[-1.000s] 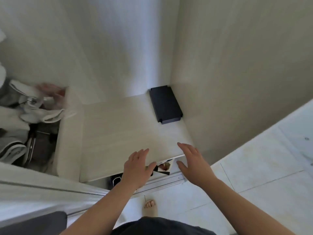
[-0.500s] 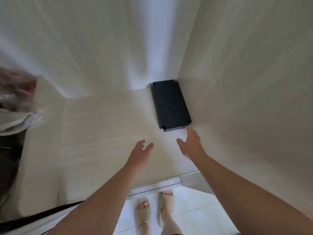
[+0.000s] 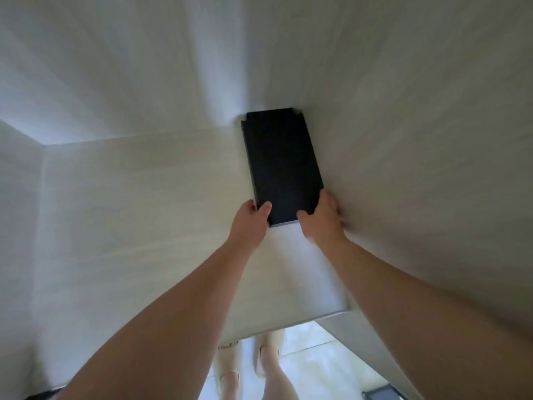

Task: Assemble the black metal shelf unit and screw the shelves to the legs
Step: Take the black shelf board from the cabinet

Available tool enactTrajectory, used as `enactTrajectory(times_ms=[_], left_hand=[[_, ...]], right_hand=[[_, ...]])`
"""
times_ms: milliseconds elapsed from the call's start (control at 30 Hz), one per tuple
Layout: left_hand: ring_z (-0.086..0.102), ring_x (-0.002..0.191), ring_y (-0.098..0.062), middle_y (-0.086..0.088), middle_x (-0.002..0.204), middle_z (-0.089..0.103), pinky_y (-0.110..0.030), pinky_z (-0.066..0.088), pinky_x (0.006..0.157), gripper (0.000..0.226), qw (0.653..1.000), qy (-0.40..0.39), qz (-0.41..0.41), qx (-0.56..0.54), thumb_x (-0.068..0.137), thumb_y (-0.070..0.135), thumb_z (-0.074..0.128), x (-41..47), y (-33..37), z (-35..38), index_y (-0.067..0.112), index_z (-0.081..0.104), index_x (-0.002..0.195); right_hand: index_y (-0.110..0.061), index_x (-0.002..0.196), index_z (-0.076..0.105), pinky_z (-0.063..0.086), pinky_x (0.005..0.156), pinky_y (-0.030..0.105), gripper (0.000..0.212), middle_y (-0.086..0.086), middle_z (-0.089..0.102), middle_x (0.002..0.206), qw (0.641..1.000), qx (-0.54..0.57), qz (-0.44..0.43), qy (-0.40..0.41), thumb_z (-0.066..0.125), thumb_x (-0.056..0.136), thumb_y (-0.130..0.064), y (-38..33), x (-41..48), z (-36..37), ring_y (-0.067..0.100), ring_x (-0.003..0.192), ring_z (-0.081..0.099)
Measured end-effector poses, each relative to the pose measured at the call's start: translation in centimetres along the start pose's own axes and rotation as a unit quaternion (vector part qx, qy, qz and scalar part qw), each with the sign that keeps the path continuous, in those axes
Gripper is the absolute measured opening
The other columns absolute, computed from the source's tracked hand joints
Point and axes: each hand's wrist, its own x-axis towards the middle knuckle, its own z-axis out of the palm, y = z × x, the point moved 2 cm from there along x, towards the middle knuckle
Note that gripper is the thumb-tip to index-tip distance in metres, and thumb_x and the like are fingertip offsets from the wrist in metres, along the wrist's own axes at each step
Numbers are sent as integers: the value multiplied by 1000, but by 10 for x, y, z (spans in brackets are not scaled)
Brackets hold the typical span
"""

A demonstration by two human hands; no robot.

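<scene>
A flat black metal shelf panel [image 3: 281,163] with notched corners lies in the back right corner of a pale wooden cupboard compartment, its long right side against the side wall. My left hand [image 3: 251,219] grips its near left corner, thumb on top. My right hand [image 3: 323,219] grips its near right corner, fingers curled around the edge beside the wall. No legs or screws are in sight.
The compartment floor [image 3: 144,212] stretches left to a side wall [image 3: 17,197]. The right wall [image 3: 418,140] stands close to my right hand. Below the front edge I see my feet in sandals [image 3: 230,368] on a tiled floor.
I have leaned further into the cupboard. Both hands moved forward from the open floor of the compartment and closed on the near end of the black shelf panel.
</scene>
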Motion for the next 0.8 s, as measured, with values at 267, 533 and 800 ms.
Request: enactTrajectory(times_ms=[267,533,800], left_hand=[[64,86,-19,-7,102,68,-24,47,66,27,981,9,-96,-167,97,28,59,15,6,8,5,64,110],[51,46,-1,8,64,71,-18,42,55,11,979,-30,-111,-170,90,30,71,23,1,-3,25,69,81],[68,98,-23,-8,106,71,-30,57,83,16,966,-43,-130,-218,93,23,69,4,-10,-22,14,66,106]], right_hand=[[-9,161,14,30,115,32,79,3,11,168,999,24,-20,20,60,98,-21,9,-3,7,24,146,33],[-11,161,15,24,102,21,77,3,13,167,998,60,-4,16,58,99,-21,8,0,4,23,148,29],[-11,152,38,45,99,32,59,11,39,151,998,67,8,-1,59,97,-22,3,-11,-1,30,126,52]])
